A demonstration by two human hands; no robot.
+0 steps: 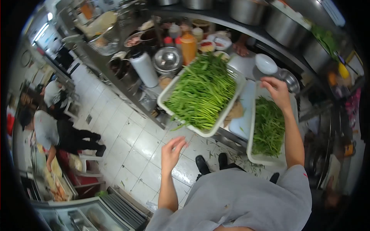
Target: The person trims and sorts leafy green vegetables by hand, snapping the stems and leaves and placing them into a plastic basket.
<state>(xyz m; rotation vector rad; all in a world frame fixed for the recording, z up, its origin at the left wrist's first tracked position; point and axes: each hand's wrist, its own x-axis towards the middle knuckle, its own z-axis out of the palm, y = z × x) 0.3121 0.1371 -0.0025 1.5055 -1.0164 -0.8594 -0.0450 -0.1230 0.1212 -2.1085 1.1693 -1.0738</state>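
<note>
My left hand [172, 154] hangs over the floor near the front corner of a white basket, its fingers loosely curved and apart, holding nothing I can see. That basket [162, 101] is heaped with long green leafy stems [206, 92], their cut ends towards the lower right. My right hand [276, 91] is above the far end of a second white basket [251, 148], fingers half bent with no object visible in them. Chopped green leaves [269, 129] lie in this second basket. Between the baskets is a pale blue cutting board [242, 123].
Steel bowls [168, 60], an orange bottle [188, 48] and a white cylindrical container [144, 69] stand behind the left basket. A white bowl [266, 64] sits beyond my right hand. Another person's hand [241, 49] rests across the counter. Two people work at left. Leaf scraps litter the tiles.
</note>
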